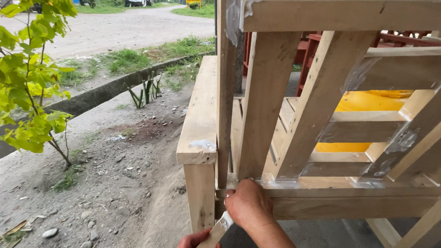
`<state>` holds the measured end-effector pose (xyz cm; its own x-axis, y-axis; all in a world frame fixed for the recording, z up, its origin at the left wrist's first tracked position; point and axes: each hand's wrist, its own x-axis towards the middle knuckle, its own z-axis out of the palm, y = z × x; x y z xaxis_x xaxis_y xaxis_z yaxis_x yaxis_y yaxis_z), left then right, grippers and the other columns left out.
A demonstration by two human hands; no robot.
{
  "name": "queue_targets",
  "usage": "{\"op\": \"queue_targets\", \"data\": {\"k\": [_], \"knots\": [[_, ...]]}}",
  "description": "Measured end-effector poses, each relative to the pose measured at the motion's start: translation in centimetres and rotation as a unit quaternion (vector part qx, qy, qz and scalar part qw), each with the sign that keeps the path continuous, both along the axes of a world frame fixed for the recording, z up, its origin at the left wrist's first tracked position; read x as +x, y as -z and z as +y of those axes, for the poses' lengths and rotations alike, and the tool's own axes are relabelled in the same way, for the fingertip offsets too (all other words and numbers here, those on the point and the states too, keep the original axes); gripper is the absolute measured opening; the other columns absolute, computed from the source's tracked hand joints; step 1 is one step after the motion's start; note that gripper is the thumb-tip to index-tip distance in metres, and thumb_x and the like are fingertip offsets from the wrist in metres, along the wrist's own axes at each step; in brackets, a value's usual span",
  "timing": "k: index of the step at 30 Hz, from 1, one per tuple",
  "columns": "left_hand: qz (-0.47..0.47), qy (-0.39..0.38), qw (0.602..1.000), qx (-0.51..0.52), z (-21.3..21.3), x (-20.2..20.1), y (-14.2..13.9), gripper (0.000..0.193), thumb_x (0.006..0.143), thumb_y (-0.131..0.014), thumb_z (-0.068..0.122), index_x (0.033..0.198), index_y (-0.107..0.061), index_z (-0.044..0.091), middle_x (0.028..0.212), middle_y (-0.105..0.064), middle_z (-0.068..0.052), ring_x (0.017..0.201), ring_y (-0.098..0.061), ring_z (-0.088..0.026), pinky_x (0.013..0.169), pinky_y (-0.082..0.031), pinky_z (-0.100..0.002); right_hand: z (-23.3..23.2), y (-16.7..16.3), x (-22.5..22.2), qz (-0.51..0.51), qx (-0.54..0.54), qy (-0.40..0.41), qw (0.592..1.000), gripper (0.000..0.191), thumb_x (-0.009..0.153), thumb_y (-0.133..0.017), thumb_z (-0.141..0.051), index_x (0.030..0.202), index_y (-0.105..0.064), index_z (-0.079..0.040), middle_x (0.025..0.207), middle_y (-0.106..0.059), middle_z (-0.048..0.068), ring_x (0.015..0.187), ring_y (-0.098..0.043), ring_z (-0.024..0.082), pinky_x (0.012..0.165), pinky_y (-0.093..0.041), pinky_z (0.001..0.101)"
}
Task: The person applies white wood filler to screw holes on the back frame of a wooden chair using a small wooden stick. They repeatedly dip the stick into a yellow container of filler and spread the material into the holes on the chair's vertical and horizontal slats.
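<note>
An unpainted wooden furniture frame fills the right half of the head view, its joints smeared with pale grey filler. My right hand presses its fingers against the lower left joint, where an upright post meets the bottom rail. Whether it holds anything is hidden. Just below, at the frame's bottom edge, my left hand grips a flat wooden strip with white filler on its upper end, which points up towards my right hand.
A wooden armrest board juts out on the left. A yellow object shows through the slats, with red furniture behind. Stony dirt ground, a leafy sapling, a concrete kerb and a road lie to the left.
</note>
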<state>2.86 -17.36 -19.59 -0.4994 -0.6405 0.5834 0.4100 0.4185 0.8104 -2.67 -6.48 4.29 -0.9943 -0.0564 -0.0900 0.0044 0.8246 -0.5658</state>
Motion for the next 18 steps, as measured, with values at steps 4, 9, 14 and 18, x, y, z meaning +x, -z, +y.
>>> {"op": "queue_targets", "data": {"k": [4,9,14,18], "knots": [[0.005,-0.006,1.000,0.005,-1.0,0.3,-0.4,0.026,0.070,-0.087,0.007,0.090,-0.070,0.002,0.084,-0.084,-0.013,0.078,-0.082,-0.018,0.077,-0.064,-0.033,-0.6,0.2,0.4,-0.001,-0.009,-0.007,1.000,0.037,0.090,-0.066,-0.035,0.107,-0.073,-0.003,0.116,-0.071,0.020,0.113,-0.068,0.039,0.100,-0.052,0.0479],[0.023,-0.004,1.000,0.012,-1.3,0.3,0.2,0.029,0.070,-0.086,0.007,0.091,-0.068,0.001,0.086,-0.083,-0.013,0.078,-0.082,-0.018,0.075,-0.064,-0.032,-0.6,0.5,0.8,0.020,-0.019,-0.033,0.999,0.037,0.089,-0.067,-0.034,0.108,-0.073,-0.003,0.115,-0.072,0.022,0.113,-0.068,0.041,0.099,-0.052,0.0481],[0.026,-0.018,0.999,0.026,-0.9,0.3,0.9,0.027,0.070,-0.086,0.006,0.091,-0.069,0.001,0.084,-0.082,-0.013,0.078,-0.081,-0.019,0.075,-0.064,-0.033,-0.4,0.3,0.9,0.017,-0.013,-0.040,0.999,0.036,0.088,-0.068,-0.032,0.111,-0.072,-0.004,0.117,-0.072,0.020,0.114,-0.068,0.039,0.100,-0.052,0.0478],[0.014,-0.024,0.999,0.032,-0.8,0.5,1.0,0.027,0.069,-0.086,0.006,0.091,-0.070,0.002,0.081,-0.082,-0.013,0.076,-0.081,-0.019,0.075,-0.064,-0.033,0.0,1.1,0.6,0.034,0.010,-0.063,0.997,0.036,0.088,-0.068,-0.031,0.114,-0.071,-0.005,0.118,-0.072,0.020,0.116,-0.067,0.038,0.100,-0.052,0.0475]]}}
